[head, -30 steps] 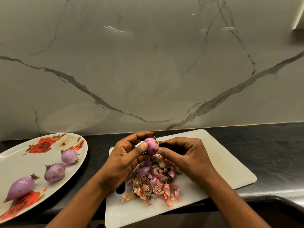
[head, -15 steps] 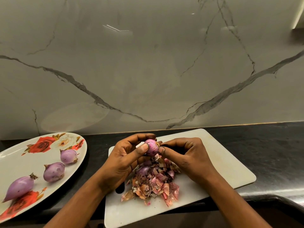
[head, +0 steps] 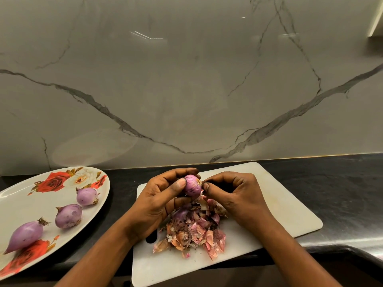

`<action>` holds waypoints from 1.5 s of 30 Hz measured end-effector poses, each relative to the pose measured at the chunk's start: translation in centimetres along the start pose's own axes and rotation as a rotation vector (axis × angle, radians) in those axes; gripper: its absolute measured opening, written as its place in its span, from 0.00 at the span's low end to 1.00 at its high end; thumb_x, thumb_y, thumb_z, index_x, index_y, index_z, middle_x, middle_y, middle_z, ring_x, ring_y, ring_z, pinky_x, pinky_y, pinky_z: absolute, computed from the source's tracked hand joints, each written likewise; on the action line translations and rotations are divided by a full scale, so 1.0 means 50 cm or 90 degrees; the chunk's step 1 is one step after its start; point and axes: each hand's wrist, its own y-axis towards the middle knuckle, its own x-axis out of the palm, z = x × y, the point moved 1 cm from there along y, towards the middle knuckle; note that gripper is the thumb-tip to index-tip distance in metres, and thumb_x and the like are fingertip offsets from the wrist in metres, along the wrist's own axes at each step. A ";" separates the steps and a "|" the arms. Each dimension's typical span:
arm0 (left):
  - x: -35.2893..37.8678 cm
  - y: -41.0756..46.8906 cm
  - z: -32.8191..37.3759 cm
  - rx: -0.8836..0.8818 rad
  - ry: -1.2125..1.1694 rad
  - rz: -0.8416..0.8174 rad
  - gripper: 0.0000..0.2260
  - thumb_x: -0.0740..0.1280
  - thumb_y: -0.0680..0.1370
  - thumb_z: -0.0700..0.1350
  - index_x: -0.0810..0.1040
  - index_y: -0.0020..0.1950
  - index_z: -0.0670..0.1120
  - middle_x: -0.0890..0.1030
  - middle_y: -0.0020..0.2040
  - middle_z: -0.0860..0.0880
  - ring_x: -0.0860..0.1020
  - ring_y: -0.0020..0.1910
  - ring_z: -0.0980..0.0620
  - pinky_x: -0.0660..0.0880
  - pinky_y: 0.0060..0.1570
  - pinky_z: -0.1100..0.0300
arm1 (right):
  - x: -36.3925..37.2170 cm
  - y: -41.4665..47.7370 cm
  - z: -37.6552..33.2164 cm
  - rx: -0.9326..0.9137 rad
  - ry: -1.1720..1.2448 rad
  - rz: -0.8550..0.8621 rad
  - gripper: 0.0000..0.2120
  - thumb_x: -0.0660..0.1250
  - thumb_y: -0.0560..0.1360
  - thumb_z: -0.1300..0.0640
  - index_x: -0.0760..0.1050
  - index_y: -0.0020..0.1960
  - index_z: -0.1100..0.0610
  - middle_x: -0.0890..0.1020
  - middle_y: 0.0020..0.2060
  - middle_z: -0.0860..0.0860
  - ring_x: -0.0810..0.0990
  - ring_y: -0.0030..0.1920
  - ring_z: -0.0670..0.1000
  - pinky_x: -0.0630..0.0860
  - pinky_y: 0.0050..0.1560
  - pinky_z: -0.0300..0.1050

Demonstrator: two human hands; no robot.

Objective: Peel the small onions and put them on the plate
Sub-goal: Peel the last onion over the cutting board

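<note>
From the head camera, both hands are up over the white cutting board (head: 279,204). The left hand (head: 157,201) has the small onion (head: 192,185) cradled in a curled grip, thumb pressed on its near side and fingers wrapped over the top. The right hand (head: 234,195) sits just beside it, its grip pinched tight, thumb and forefinger meeting right at the onion's rooty end. The onion is held in the air above the board, showing pink-purple with pale streaks.

Directly beneath the hands lies a heap of onion skins (head: 194,230), pink and papery brown, spread across the middle of the board.

Off to the left on the dark worktop (head: 342,183) sits the oval plate (head: 24,199) with its red rose print. Three peeled onions rest on it, apart from one another: one towards the back (head: 87,196), one in the middle (head: 68,216) and a long pointed one nearest (head: 26,234).

A veined marble wall (head: 186,90) rises behind the worktop.
</note>
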 end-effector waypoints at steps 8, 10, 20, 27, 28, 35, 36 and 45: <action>-0.001 0.007 -0.003 0.013 -0.066 0.041 0.17 0.61 0.82 0.43 0.78 0.70 0.42 0.82 0.66 0.38 0.83 0.65 0.39 0.84 0.57 0.55 | 0.000 0.000 0.003 0.000 -0.012 0.053 0.03 0.76 0.76 0.59 0.87 0.47 0.52 0.87 0.39 0.45 0.87 0.43 0.49 0.84 0.45 0.43; -0.001 0.009 -0.004 0.021 -0.073 0.056 0.16 0.62 0.82 0.44 0.81 0.68 0.44 0.82 0.66 0.38 0.82 0.65 0.38 0.84 0.58 0.52 | 0.000 -0.003 -0.001 -0.012 -0.008 0.047 0.01 0.77 0.75 0.58 0.86 0.45 0.54 0.87 0.38 0.46 0.86 0.42 0.50 0.84 0.42 0.43; -0.001 0.010 -0.007 0.069 0.029 0.105 0.12 0.68 0.77 0.48 0.86 0.59 0.51 0.84 0.62 0.41 0.84 0.61 0.39 0.85 0.52 0.56 | 0.004 -0.007 -0.007 -0.076 -0.011 -0.035 0.14 0.80 0.74 0.54 0.86 0.58 0.54 0.88 0.48 0.44 0.87 0.51 0.48 0.85 0.51 0.43; -0.008 0.010 -0.014 0.086 0.086 0.116 0.15 0.67 0.79 0.46 0.82 0.64 0.47 0.85 0.61 0.43 0.83 0.63 0.41 0.83 0.60 0.50 | 0.003 -0.007 -0.007 -0.094 -0.021 0.000 0.10 0.77 0.73 0.50 0.86 0.55 0.48 0.89 0.47 0.40 0.88 0.48 0.42 0.85 0.49 0.40; -0.008 0.010 -0.013 0.086 0.091 0.118 0.15 0.67 0.79 0.46 0.82 0.65 0.46 0.85 0.61 0.44 0.84 0.63 0.42 0.83 0.60 0.50 | 0.003 -0.007 -0.008 -0.095 -0.021 0.002 0.10 0.76 0.73 0.50 0.86 0.54 0.47 0.89 0.46 0.40 0.88 0.47 0.42 0.84 0.49 0.39; -0.005 0.003 -0.007 0.079 0.163 0.086 0.20 0.78 0.71 0.42 0.84 0.62 0.45 0.86 0.61 0.45 0.84 0.62 0.45 0.83 0.57 0.56 | 0.002 -0.007 -0.006 -0.095 -0.031 0.004 0.06 0.76 0.75 0.53 0.88 0.52 0.50 0.88 0.44 0.41 0.88 0.46 0.44 0.84 0.46 0.39; -0.005 0.004 -0.005 0.077 0.152 0.087 0.19 0.79 0.70 0.44 0.85 0.61 0.46 0.86 0.60 0.45 0.84 0.62 0.45 0.83 0.56 0.57 | 0.002 -0.006 -0.004 -0.089 -0.030 0.012 0.06 0.77 0.75 0.54 0.88 0.52 0.51 0.88 0.43 0.41 0.88 0.45 0.45 0.84 0.46 0.40; -0.018 0.006 -0.005 0.074 -0.002 0.093 0.28 0.79 0.68 0.47 0.80 0.68 0.46 0.83 0.64 0.41 0.82 0.66 0.39 0.83 0.60 0.50 | -0.001 -0.003 0.010 -0.052 -0.056 0.093 0.04 0.78 0.75 0.58 0.88 0.50 0.53 0.88 0.41 0.42 0.88 0.44 0.46 0.85 0.47 0.43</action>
